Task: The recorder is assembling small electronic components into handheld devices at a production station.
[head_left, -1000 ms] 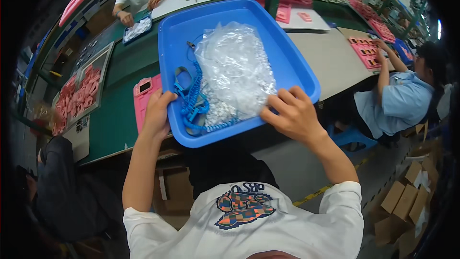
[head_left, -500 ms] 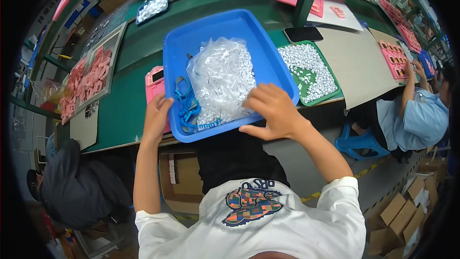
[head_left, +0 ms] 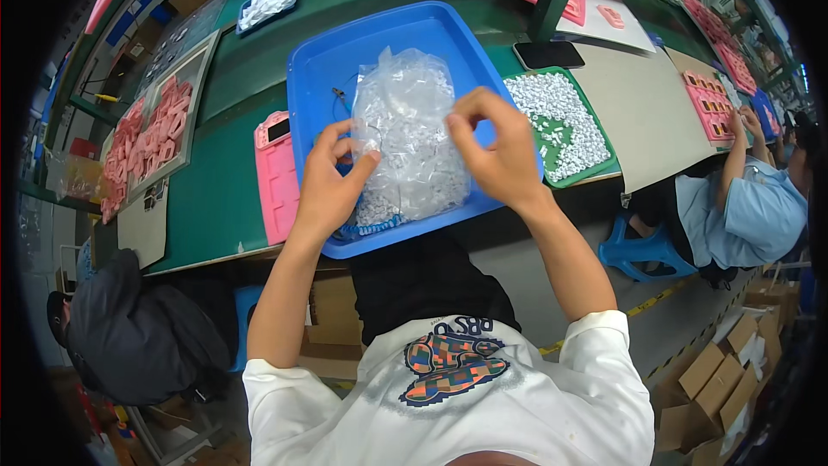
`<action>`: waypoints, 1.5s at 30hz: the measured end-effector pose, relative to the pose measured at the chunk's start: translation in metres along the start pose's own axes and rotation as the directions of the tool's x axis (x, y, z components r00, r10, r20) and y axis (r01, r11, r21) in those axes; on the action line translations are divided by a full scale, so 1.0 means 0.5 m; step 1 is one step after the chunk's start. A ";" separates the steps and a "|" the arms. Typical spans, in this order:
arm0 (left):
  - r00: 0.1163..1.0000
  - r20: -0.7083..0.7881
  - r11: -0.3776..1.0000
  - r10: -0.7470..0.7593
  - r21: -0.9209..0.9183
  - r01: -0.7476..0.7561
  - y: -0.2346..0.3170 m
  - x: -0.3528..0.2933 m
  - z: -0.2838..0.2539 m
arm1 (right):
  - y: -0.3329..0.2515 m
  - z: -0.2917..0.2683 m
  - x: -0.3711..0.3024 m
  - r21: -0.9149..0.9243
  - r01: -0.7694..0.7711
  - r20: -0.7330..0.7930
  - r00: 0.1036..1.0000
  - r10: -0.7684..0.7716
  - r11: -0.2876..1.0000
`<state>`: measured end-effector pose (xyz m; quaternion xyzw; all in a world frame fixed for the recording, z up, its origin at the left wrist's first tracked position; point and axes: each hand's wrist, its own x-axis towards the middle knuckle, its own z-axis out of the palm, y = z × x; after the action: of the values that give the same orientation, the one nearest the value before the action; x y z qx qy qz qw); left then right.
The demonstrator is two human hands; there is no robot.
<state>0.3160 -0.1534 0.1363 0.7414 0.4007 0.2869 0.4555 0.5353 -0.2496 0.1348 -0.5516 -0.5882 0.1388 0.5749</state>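
A clear plastic bag (head_left: pixel 405 95) lies in a blue tray (head_left: pixel 323 56), over many small white pieces (head_left: pixel 375 207). My left hand (head_left: pixel 332 177) is at the bag's left edge, its thumb over the plastic and its fingers apart from the thumb. At the bag's right edge, my right hand (head_left: pixel 498 147) has thumb and index finger closed together on the plastic. A coiled blue cord (head_left: pixel 371 227) lies in the tray's near left part, partly hidden by my left hand.
Left of the tray is a pink tray (head_left: pixel 276 181); farther left, a framed board (head_left: pixel 194 112) bears pink parts. To the right, a green tray (head_left: pixel 595 134) holds white pieces, with a black phone (head_left: pixel 548 54) behind it. Co-workers sit on both sides and across.
My left hand has moved right from the tray's rim to the bag. My right hand has moved up along the bag's right edge. The bag now stands straighter and more spread out.
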 end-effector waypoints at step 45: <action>0.861 -0.026 0.862 0.507 0.029 -0.507 0.142 0.074 0.079 | 0.133 0.076 0.092 -0.229 -0.490 0.631 0.583 0.511 0.841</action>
<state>0.3897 -0.1581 0.1860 0.8206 0.2021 0.4044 0.3498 0.5485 -0.1709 0.0946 -0.6148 -0.5768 0.4749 0.2526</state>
